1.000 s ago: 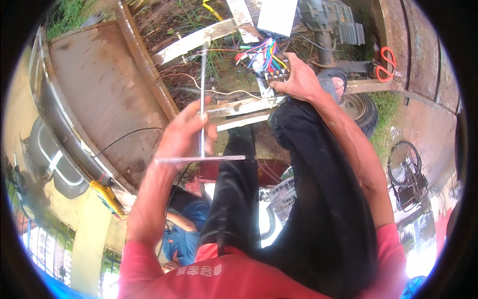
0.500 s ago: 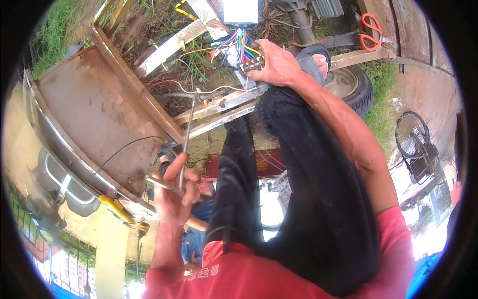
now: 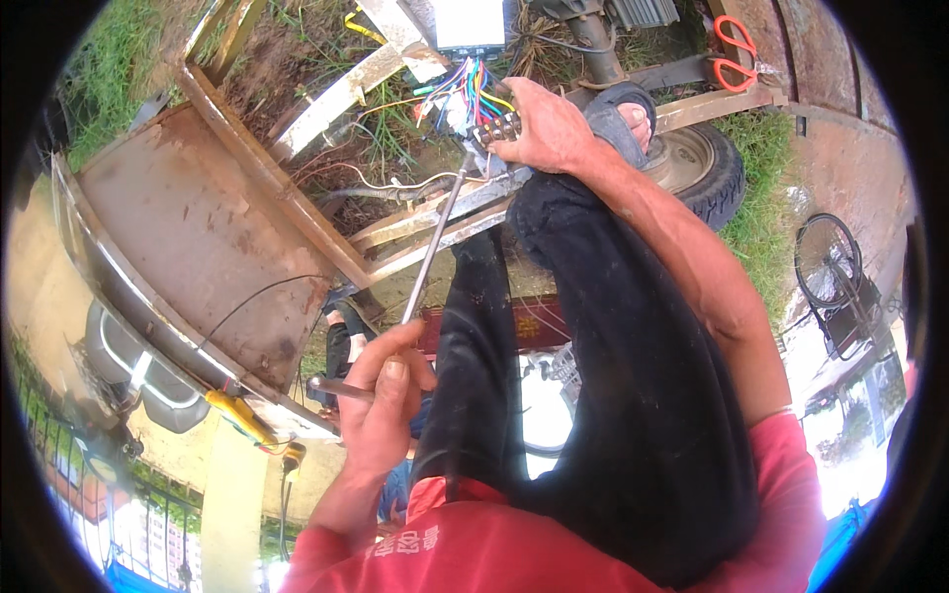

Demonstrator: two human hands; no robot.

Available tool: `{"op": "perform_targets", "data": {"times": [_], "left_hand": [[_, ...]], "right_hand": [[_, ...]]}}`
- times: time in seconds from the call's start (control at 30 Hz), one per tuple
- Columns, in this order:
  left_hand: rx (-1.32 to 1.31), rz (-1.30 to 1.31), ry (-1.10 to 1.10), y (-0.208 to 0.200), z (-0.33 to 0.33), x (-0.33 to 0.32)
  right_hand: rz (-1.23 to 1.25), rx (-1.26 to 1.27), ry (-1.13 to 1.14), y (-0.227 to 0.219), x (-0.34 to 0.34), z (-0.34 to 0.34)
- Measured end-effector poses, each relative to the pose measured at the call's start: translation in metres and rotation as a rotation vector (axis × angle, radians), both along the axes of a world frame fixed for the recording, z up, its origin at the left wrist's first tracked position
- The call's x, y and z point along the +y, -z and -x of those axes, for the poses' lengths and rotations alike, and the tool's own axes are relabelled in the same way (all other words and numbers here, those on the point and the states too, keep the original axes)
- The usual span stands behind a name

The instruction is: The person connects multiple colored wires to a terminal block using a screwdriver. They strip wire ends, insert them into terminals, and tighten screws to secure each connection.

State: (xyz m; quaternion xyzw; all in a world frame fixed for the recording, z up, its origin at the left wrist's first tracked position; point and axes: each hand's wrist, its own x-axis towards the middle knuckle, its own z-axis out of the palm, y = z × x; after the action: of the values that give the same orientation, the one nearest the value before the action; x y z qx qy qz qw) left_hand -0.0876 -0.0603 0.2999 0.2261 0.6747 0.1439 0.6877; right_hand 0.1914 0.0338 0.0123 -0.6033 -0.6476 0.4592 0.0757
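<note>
My left hand (image 3: 381, 405) is closed round the bent end of an L-shaped metal socket wrench (image 3: 440, 232). The wrench's long shaft slants up and away, and its far tip reaches the near side of a black terminal block (image 3: 497, 128). Fingers and thumb of my right hand (image 3: 549, 124) grip that block at its right end. A bundle of coloured wires (image 3: 476, 87) runs from the block to a bright, pale box (image 3: 471, 28) beyond it. Whether the tip sits on a nut cannot be made out.
A rusty metal frame (image 3: 267, 183) and a brown panel (image 3: 198, 217) fill the left. Orange-handled scissors (image 3: 733, 54) lie at the far right, beyond a wheel (image 3: 697, 168). A yellow meter (image 3: 240, 419) rests at lower left. A bicycle (image 3: 828, 262) is at right.
My left hand has moved to the right with the socket wrench, whose tip has swung from the thin wire by the frame to the terminal block. My right hand keeps its hold.
</note>
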Motion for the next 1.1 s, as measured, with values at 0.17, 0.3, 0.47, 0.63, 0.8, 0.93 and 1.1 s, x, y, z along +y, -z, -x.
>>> {"op": "perform_targets", "data": {"times": [0.17, 0.3, 0.47, 0.63, 0.8, 0.93, 1.1], "left_hand": [[0.012, -0.013, -0.034, 0.006, -0.004, 0.003], [-0.016, 0.015, -0.056, 0.010, -0.011, 0.008], [-0.015, 0.036, -0.126, 0.019, -0.016, 0.002], [-0.054, 0.055, -0.227, 0.025, -0.026, 0.003], [-0.267, 0.148, -0.650, 0.025, -0.036, -0.001], [-0.413, 0.206, -0.873, 0.027, -0.035, -0.005], [-0.545, 0.248, -1.027, 0.031, -0.031, -0.013]], "right_hand": [[-0.051, 0.035, 0.012, -0.001, -0.002, 0.000], [-0.038, 0.011, 0.008, 0.001, -0.005, -0.002], [-0.028, 0.008, -0.005, 0.001, -0.003, 0.000], [0.022, 0.021, -0.012, -0.003, -0.001, 0.000], [-0.025, 0.019, -0.010, 0.003, -0.004, -0.001], [-0.003, 0.016, -0.015, 0.003, -0.004, -0.001], [0.017, -0.002, -0.021, 0.003, -0.002, 0.000]]}}
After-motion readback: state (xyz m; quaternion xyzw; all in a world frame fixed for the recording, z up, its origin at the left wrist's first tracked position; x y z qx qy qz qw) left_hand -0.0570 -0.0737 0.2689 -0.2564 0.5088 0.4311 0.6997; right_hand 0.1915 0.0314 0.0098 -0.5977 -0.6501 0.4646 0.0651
